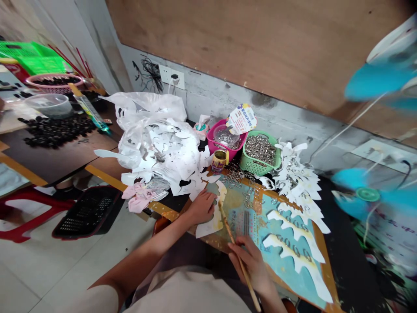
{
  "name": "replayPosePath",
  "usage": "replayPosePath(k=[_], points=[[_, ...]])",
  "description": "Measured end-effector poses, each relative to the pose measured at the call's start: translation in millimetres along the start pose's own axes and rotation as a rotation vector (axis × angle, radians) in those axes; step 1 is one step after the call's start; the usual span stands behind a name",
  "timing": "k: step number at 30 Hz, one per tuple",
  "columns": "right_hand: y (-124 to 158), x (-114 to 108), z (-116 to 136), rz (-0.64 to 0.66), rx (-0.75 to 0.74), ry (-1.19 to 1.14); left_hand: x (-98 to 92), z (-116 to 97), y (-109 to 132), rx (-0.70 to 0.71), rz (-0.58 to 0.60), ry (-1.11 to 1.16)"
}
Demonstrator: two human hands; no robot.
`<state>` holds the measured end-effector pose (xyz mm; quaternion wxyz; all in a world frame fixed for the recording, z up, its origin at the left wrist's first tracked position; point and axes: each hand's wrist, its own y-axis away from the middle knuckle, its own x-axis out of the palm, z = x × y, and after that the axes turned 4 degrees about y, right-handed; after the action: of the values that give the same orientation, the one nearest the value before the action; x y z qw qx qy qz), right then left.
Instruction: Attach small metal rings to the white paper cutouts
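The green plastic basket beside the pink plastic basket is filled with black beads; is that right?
Not quite: the head view shows the green plastic basket, beside the pink plastic basket, filled with silver metal rings, not black beads.

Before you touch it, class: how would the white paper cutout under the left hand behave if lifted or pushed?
The white cutout looks light and thin, so it will probably bend rather than hold stiff. Its narrow jagged points could crease or tear easily. Lying on the smooth printed board, it may slide if pushed.
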<state>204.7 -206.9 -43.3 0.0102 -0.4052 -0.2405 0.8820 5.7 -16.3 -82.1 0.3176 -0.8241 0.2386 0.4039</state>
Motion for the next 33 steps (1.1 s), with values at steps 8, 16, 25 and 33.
replayPosePath(k=[8,16,25,33], points=[[-33,-22,-29,-0.318,0.400,-0.057,-1.6,-1,0,0.000,0.011,-0.006],[-60,-39,-65,-0.214,0.572,-0.439,-0.8,1,0,0.002,0.015,-0.014],[-67,-42,-76,-0.161,0.591,-0.568,-0.4,0,-1,0.000,-0.006,0.001],[-66,-45,-74,-0.106,0.608,-0.603,0.7,1,0,0.010,-0.012,-0.001]])
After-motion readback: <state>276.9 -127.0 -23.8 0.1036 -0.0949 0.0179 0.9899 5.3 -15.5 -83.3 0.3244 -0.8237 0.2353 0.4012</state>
